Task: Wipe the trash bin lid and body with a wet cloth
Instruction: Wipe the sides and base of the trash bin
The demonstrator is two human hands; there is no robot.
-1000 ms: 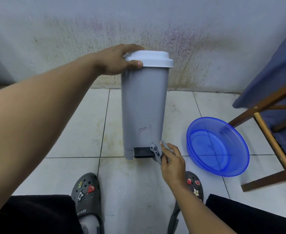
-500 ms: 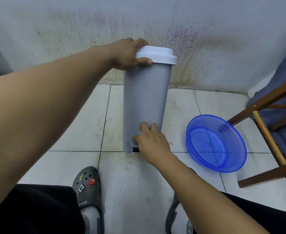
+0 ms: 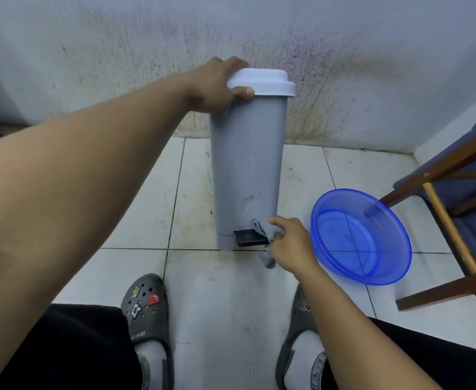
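While the grey trash bin [image 3: 248, 164] stands on the tiled floor [image 3: 231, 305] with the blue basin [image 3: 360, 237] near its right side, I see the left hand [image 3: 214, 88] with fingers [image 3: 231, 63] curled round the white lid [image 3: 262, 81]. The right hand [image 3: 293, 246] pinches the grey cloth [image 3: 266, 229] against the bin's bottom, touching the black pedal [image 3: 248, 239].

My forearms [image 3: 90, 192] are bare. Black legwear [image 3: 71, 347] covers both thighs. Dark grey perforated clogs [image 3: 298, 319]: left clog [image 3: 146, 313] carries small charms, one red, with pale lettering on its strap. Light grey socks [image 3: 149, 358] inside.
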